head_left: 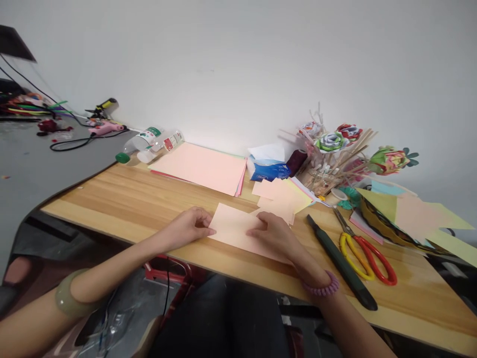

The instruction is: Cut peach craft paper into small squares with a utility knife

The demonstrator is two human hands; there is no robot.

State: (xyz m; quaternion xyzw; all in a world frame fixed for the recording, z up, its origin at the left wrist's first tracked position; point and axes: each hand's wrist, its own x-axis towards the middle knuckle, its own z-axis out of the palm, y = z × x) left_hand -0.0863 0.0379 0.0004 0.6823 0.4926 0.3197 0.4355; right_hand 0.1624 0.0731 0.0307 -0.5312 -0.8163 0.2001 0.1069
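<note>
A pale pink sheet of paper [231, 226] lies at the front edge of the wooden table, between my two hands. Its left edge is pinched between the thumb and fingers of my left hand [190, 224]. My right hand [278, 236] is closed on the sheet's right part, thumb on top, and covers some of it. Just behind, a loose pile of smaller pink and yellow paper pieces [278, 199] lies partly under my right fingers. To the right of that hand are a long dark green tool [343, 263] and scissors [367, 253] with yellow and red handles.
A stack of large pink sheets [201, 166] lies at the back, beside plastic bottles [139, 144]. A blue tissue pack [268, 169] sits by the wall. Paper flowers [333, 142] on sticks stand back right. A pink glue gun [106, 128] rests on the grey table [33, 174].
</note>
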